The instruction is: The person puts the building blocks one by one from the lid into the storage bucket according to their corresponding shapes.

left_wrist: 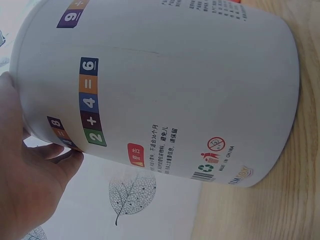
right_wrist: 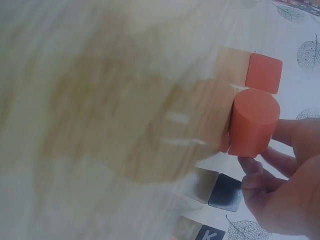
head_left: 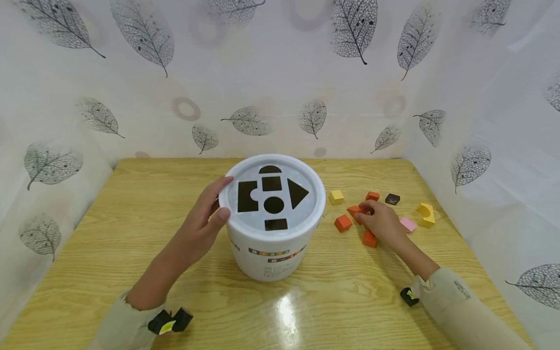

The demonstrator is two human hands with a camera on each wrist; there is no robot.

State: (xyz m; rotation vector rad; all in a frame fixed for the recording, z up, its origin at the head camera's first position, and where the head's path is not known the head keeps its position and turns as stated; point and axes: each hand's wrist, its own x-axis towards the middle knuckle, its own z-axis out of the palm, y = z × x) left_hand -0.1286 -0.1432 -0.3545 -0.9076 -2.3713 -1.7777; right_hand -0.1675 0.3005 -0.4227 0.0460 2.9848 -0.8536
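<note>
My left hand (head_left: 203, 221) grips the top edge of a white bucket (head_left: 271, 257), thumb at the front of the rim and fingers on its far left side. The white lid (head_left: 229, 194) has several dark shaped cut-outs. In the left wrist view the bucket's wall shows coloured number tiles (left_wrist: 90, 100). To the right, my right hand (head_left: 382, 221) reaches down among small blocks, its thumb and fingertips pinching a pointed orange-red block (head_left: 355, 212). Nearest the right wrist camera stands a round-topped orange-red block (right_wrist: 255, 120), which partly hides the fingers.
Around the right hand lie an orange-red block (head_left: 343, 223), another farther back (head_left: 373, 196), a yellow cube (head_left: 336, 197), a dark block marked K (head_left: 392, 199), a pink block (head_left: 408, 224) and a notched yellow block (head_left: 426, 215). Leaf-patterned sheeting (head_left: 258, 131) encloses the wooden table (head_left: 131, 204).
</note>
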